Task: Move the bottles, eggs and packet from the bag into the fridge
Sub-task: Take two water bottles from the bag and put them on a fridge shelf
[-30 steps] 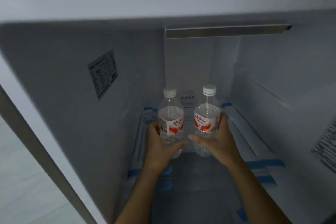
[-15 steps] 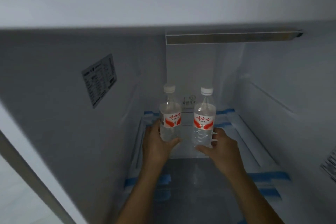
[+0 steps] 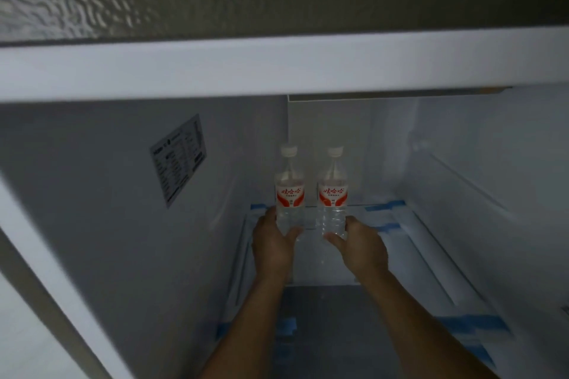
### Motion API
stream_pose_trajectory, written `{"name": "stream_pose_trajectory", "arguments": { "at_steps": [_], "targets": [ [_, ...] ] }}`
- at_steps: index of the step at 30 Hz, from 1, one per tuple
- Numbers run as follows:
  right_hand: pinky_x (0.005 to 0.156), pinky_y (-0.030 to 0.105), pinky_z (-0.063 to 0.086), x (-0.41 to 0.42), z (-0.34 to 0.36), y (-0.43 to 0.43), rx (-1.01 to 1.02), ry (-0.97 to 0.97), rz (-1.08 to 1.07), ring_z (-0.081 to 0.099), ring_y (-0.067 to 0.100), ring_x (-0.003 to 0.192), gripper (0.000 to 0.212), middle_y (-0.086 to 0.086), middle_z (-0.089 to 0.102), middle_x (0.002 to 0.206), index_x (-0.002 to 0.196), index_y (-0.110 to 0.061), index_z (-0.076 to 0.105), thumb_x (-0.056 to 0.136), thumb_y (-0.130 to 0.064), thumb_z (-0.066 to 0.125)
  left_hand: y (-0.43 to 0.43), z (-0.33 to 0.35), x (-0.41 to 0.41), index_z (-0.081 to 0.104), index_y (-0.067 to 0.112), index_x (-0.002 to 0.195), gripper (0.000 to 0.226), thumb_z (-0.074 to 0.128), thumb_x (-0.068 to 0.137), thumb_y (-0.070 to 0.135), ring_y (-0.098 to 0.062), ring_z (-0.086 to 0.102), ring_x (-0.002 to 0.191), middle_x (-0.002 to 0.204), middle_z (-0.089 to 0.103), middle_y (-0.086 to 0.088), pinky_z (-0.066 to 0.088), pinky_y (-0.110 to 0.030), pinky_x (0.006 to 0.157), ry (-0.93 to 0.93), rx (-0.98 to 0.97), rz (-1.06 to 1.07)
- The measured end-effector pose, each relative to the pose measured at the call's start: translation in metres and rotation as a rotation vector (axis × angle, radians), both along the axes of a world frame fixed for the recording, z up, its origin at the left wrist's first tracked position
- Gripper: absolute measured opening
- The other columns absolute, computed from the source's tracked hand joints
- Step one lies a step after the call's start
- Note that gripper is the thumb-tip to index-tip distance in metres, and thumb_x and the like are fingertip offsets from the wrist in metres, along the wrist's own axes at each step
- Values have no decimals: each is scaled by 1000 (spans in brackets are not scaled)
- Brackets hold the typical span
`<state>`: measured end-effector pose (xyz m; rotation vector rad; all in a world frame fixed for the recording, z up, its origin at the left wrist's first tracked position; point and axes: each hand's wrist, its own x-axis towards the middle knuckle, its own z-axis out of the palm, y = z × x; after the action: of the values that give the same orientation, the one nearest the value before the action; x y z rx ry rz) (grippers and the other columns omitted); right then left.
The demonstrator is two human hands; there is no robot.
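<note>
Two clear water bottles with white caps and red-and-white labels stand upright side by side at the back of the fridge compartment (image 3: 92, 194). My left hand (image 3: 272, 243) grips the base of the left bottle (image 3: 289, 191). My right hand (image 3: 358, 244) grips the base of the right bottle (image 3: 333, 194). Both forearms reach in from the bottom of the view. The bag, eggs and packet are out of sight.
A glass shelf (image 3: 409, 240) with blue tape strips on its edges forms the compartment floor. A white sticker (image 3: 178, 160) sits on the left wall. The fridge's top frame (image 3: 277, 68) spans the view above. Ribbed rails run along the right wall.
Both hands have pushed the bottles deeper toward the back wall and slid down to the bottle bases. The camera has tilted up, showing more of the fridge top.
</note>
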<state>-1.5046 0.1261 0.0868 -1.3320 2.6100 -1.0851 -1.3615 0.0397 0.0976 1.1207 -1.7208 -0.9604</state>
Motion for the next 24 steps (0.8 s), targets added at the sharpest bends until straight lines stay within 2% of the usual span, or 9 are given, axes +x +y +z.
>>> {"name": "stream_pose_trajectory", "arguments": {
  "at_steps": [2, 4, 8, 11, 13, 15, 18, 20, 24],
  "targets": [
    [73, 31, 57, 2, 3, -2, 22, 32, -16, 70, 18, 88, 45, 0, 73, 102, 112, -19, 63, 86, -55, 67, -2, -1, -3, 60, 24, 125, 44, 77, 85, 27, -13, 63, 104, 120, 66, 5, 55, -31, 89, -10, 2, 4],
    [73, 33, 59, 3, 4, -1, 28, 35, -8, 69, 17, 86, 45, 1, 73, 100, 110, -18, 63, 86, -56, 66, -5, -1, -4, 58, 24, 127, 47, 77, 85, 30, -18, 64, 110, 124, 66, 3, 55, -43, 95, -27, 1, -2],
    [75, 34, 59, 5, 9, 7, 85, 80, -3, 68, 17, 89, 48, 2, 71, 102, 113, -17, 61, 88, -58, 63, -10, 0, -3, 53, 23, 134, 55, 77, 86, 30, -19, 64, 114, 128, 65, 2, 54, -44, 97, -52, 2, -25],
    [78, 31, 55, 8, 15, 22, 125, 228, -15, 66, 21, 98, 53, 5, 68, 109, 126, -14, 56, 92, -54, 61, -1, -1, 3, 37, 20, 147, 72, 74, 87, 37, -19, 60, 119, 138, 58, 0, 53, -43, 99, -93, -24, -24],
    [79, 30, 51, 12, 15, 36, 113, 326, -7, 65, 22, 100, 52, 6, 68, 112, 130, -14, 57, 92, -51, 60, 14, -4, 13, 33, 23, 149, 76, 73, 87, 40, -18, 60, 117, 139, 57, 2, 54, -38, 95, -157, -122, -38],
    [84, 33, 51, 19, 11, 51, 87, 393, 20, 65, 24, 103, 53, 7, 70, 114, 128, -14, 61, 89, -50, 62, 33, -6, 25, 36, 23, 148, 75, 72, 85, 40, -19, 62, 112, 134, 60, 2, 55, -35, 89, -267, -322, -75],
    [92, 42, 52, 33, 1, 74, 59, 468, 64, 64, 26, 107, 55, 6, 70, 117, 126, -15, 64, 84, -49, 57, 56, -13, 42, 47, 18, 142, 68, 64, 82, 47, -22, 63, 104, 126, 65, -3, 55, -39, 84, -437, -579, -104],
    [94, 45, 51, 44, -2, 92, 20, 484, 85, 63, 26, 108, 56, 6, 69, 118, 125, -16, 66, 82, -48, 51, 70, -18, 53, 54, 16, 137, 63, 58, 83, 49, -25, 63, 107, 126, 65, -4, 53, -43, 87, -490, -652, -123],
    [97, 50, 49, 61, -8, 127, 4, 478, 90, 61, 28, 114, 56, 8, 66, 123, 126, -16, 65, 82, -47, 49, 101, -21, 73, 58, 16, 133, 60, 50, 84, 49, -26, 63, 111, 128, 65, -4, 51, -45, 94, -538, -738, -189]
  ]
}}
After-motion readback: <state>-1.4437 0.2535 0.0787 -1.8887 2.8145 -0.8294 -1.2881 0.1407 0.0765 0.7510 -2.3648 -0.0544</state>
